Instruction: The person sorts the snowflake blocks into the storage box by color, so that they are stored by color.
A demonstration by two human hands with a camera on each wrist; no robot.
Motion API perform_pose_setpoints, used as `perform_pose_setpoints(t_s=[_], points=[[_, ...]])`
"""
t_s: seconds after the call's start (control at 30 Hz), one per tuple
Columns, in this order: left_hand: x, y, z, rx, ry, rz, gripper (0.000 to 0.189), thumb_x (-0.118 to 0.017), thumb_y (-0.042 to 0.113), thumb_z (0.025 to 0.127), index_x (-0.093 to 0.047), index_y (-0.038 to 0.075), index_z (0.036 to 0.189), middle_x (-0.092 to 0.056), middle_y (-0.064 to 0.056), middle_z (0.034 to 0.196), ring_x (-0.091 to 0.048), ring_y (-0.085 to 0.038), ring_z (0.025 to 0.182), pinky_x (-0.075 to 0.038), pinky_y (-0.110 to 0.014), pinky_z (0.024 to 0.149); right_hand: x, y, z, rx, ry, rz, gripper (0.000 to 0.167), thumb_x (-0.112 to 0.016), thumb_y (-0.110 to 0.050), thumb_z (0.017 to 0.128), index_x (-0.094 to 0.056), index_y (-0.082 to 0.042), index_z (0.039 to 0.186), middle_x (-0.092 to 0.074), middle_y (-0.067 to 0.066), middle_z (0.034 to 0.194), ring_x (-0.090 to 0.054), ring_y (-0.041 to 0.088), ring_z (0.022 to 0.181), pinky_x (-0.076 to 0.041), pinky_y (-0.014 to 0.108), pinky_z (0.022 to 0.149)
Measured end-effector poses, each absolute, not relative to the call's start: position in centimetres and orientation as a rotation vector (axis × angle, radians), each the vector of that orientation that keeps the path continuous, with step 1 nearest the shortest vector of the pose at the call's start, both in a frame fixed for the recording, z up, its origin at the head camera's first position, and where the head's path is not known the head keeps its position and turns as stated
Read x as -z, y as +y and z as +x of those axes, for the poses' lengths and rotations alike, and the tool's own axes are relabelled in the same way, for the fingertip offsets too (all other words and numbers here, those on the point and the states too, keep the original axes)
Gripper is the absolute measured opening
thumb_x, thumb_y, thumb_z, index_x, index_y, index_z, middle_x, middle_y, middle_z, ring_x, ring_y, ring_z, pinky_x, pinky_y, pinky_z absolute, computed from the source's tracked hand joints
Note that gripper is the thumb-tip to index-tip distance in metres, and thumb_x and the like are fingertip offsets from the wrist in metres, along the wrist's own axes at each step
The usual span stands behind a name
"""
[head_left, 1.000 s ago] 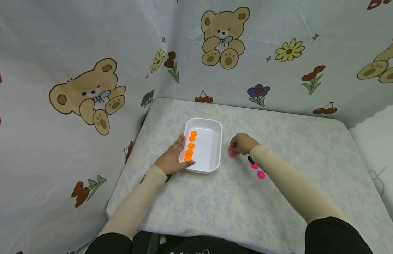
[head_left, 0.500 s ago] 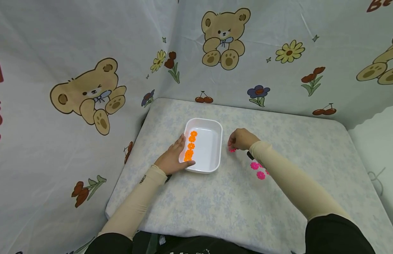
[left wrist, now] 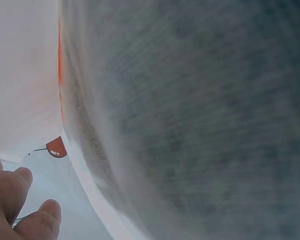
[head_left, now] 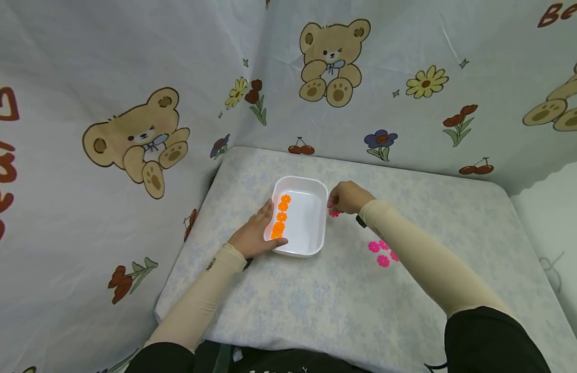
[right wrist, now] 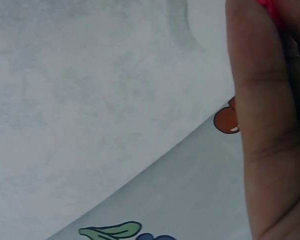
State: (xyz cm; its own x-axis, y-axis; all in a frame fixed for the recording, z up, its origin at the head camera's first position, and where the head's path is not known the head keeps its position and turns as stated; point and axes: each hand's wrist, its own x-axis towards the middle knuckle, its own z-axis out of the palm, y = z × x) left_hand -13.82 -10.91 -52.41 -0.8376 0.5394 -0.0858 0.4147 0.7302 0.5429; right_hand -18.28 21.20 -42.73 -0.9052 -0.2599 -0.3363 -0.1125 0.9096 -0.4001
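Observation:
My left hand [head_left: 256, 233] lies against the left side of a white rectangular tray [head_left: 314, 250], fingers along its wall and thumb over the near left corner. Along the tray's left side runs a row of several orange flower-shaped pieces [head_left: 281, 216]. Just off the tray's right rim, my right hand [head_left: 350, 198] pinches a pink flower-shaped piece [head_left: 334, 214]. A bit of that pink piece [right wrist: 273, 11] shows at the fingertips in the right wrist view. Only some fingers [left wrist: 12, 192] of the left hand appear in its own wrist view.
Several loose pink flower-shaped pieces [head_left: 383, 260] lie on the table under the right forearm, which may hide others. A pale blue patterned cloth [head_left: 297, 300] covers the table. Hanging fabric printed with bears [head_left: 337, 62] closes off the back and left.
My right hand has lifted the pink piece and moved left and away from me, up to the tray's right rim. The left hand and the tray have stayed put.

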Motion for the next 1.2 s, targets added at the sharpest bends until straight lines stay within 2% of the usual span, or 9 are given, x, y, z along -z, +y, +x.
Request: perform_pose_setpoints(t_s=[0.43, 0.6, 0.77, 0.97, 1.2], points=[[53.1, -11.3, -14.1, -0.768, 2.717, 0.738, 0.118, -0.057, 0.084, 0.087, -0.001, 0.018, 0.167, 0.006, 0.009, 0.176, -0.007, -0.013, 0.164, -0.018, -0.049, 0.133, 41.2, 13.4, -21.5, 0.459, 2.668, -0.394, 0.01, -0.086, -0.018, 0.088, -0.079, -0.011, 0.089, -0.076, 0.002, 0.082, -0.067, 0.017, 0.077, -0.059, 0.031, 0.077], [53.1, -11.4, -14.3, -0.748, 2.706, 0.758, 0.119, -0.053, 0.087, 0.086, -0.001, 0.017, 0.168, 0.01, 0.012, 0.175, -0.004, -0.012, 0.163, -0.017, -0.049, 0.133, 41.9, 10.9, -22.5, 0.43, 2.655, -0.436, 0.009, -0.086, -0.017, 0.088, -0.079, -0.011, 0.09, -0.076, 0.002, 0.083, -0.066, 0.016, 0.076, -0.06, 0.03, 0.077], [52.9, -11.5, -14.7, -0.737, 2.7, 0.77, 0.119, -0.051, 0.088, 0.086, 0.0, 0.018, 0.168, 0.012, 0.013, 0.174, -0.003, -0.01, 0.163, -0.016, -0.047, 0.133, 43.4, 10.0, -24.0, 0.424, 2.648, -0.402, 0.008, -0.085, -0.015, 0.088, -0.079, -0.011, 0.089, -0.075, 0.003, 0.086, -0.066, 0.017, 0.077, -0.06, 0.029, 0.076], [53.0, -11.7, -14.9, -0.75, 2.698, 0.807, 0.118, -0.053, 0.085, 0.088, -0.003, 0.014, 0.169, 0.01, 0.009, 0.176, -0.005, -0.013, 0.164, -0.016, -0.048, 0.133, 45.7, 10.3, -25.6, 0.404, 2.701, -0.372, 0.006, -0.08, -0.013, 0.093, -0.08, -0.008, 0.093, -0.076, 0.006, 0.089, -0.063, 0.021, 0.082, -0.059, 0.034, 0.082], [53.2, -12.1, -14.9, -0.77, 2.696, 0.813, 0.118, -0.054, 0.084, 0.088, -0.003, 0.014, 0.169, 0.011, 0.011, 0.175, -0.007, -0.014, 0.164, -0.017, -0.049, 0.133, 46.9, 10.1, -26.5, 0.307, 2.774, -0.373, 0.011, -0.072, -0.003, 0.092, -0.08, -0.004, 0.1, -0.074, 0.009, 0.094, -0.062, 0.025, 0.088, -0.058, 0.038, 0.086]])
